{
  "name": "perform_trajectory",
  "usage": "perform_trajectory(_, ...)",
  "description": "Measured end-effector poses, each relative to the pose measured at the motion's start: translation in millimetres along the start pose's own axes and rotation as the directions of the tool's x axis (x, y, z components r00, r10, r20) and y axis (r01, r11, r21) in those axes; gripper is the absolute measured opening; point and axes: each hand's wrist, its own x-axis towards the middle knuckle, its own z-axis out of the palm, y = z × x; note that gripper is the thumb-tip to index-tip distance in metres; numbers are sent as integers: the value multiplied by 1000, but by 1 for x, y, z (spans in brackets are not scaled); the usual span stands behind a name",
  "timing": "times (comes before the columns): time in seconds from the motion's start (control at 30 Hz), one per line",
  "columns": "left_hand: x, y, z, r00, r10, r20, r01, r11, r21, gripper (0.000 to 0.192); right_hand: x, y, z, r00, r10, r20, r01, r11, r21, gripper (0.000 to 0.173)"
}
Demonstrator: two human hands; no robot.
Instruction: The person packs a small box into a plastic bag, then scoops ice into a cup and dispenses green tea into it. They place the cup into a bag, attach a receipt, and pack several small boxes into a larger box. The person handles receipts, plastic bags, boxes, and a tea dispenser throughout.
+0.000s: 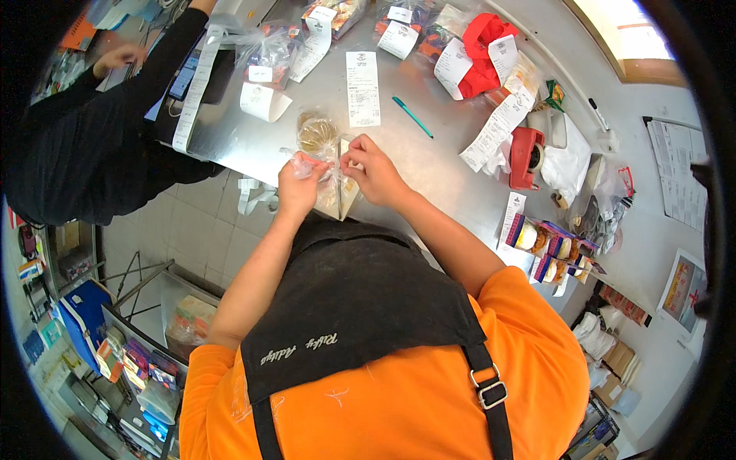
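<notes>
My left hand (298,190) grips clear plastic near the middle of the steel table's front edge. My right hand (371,172) pinches at the gathered plastic from the other side, thumb and fingers close together. Between and just beyond the hands is a clear plastic bag (317,133) with a round, brownish content, perhaps a lidded tub or a sauce. Under the hands, a pale carton (338,208) wrapped in clear plastic rests at the table edge, against my black apron. My fingers hide part of the twisted plastic.
A receipt (363,89) and a teal pen (413,117) lie beyond my hands on the steel table (420,184). Bagged orders with receipts line the back, including a red bag (483,63). Rightward are a red tape dispenser (525,158) and boxed food (546,244). Another person (109,144) stands left.
</notes>
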Motion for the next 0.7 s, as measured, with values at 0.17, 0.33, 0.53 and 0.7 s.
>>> perform_trajectory(0.17, 7, 6, -5, 989, 90, -117, -47, 944, 327, 7, -18, 0, -7, 964, -88, 250, 113, 990, -85, 8)
perform_trajectory(0.33, 11, 15, -1, 935, 338, -108, -194, 741, 642, 24, 2, 1, -2, 970, 105, 221, -210, 821, 530, 6)
perform_trajectory(0.53, 29, 59, 31, 894, 448, 10, -268, 516, 814, 47, -14, 14, -11, 970, 205, 128, -239, 739, 630, 20)
perform_trajectory(0.7, 98, 38, 119, 855, 289, 430, -472, 93, 877, 78, -92, 97, -130, 495, 297, -817, -495, 869, 16, 61)
